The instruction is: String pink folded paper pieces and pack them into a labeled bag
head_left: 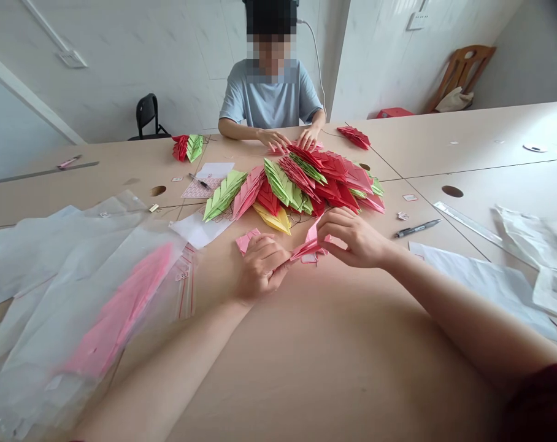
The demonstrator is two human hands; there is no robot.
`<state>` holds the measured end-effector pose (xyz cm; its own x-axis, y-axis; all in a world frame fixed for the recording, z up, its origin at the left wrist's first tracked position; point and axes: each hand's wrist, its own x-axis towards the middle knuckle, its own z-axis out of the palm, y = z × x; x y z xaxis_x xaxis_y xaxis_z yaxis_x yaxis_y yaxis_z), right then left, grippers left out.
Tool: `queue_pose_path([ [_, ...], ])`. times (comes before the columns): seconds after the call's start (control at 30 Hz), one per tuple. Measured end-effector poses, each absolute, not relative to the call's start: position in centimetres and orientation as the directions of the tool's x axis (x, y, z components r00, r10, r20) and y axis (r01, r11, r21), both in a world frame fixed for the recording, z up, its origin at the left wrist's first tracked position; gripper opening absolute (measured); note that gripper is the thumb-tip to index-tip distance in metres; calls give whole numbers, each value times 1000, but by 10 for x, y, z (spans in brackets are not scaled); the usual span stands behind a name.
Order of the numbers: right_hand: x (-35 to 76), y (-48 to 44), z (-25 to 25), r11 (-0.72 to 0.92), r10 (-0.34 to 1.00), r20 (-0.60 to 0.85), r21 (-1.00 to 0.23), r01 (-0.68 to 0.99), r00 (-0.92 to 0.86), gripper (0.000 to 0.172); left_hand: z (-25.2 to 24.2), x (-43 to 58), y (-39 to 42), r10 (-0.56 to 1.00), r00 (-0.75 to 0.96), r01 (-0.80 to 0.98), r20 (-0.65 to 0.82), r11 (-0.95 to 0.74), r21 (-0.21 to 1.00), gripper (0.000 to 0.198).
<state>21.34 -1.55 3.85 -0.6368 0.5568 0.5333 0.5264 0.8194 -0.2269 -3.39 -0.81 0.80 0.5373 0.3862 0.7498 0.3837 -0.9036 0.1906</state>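
Observation:
A pink folded paper (306,247) stretches between my two hands above the table. My left hand (264,265) is closed on its left part, fingers wrapped over it, and a pink end sticks out beyond the knuckles. The fingers of my right hand (354,238) are curled and pinch the raised flap on the right side. A small red-edged label (308,259) shows just under the paper. Just beyond my hands lies a pile of pleated paper leaves (283,184) in green, pink, red and yellow, with dark thread among them.
Across the table a person (272,98) has both hands on pink paper behind the pile. Clear plastic bags (76,270), one holding pink paper, cover the left side. A pen (417,228), a ruler (467,224) and white packaging (481,282) lie right. A cable hole (452,191) opens nearby.

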Motion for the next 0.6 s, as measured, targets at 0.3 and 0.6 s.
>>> queue_pose_path([
  [0.3, 214, -41, 94, 837, 545, 654, -384, 390, -525, 9, 5, -37, -5, 485, 453, 454, 748, -848, 275, 10],
  [0.6, 237, -197, 83, 806, 591, 527, -409, 427, -611, 13, 9, -34, -4, 500, 474, 418, 724, -852, 314, 15],
])
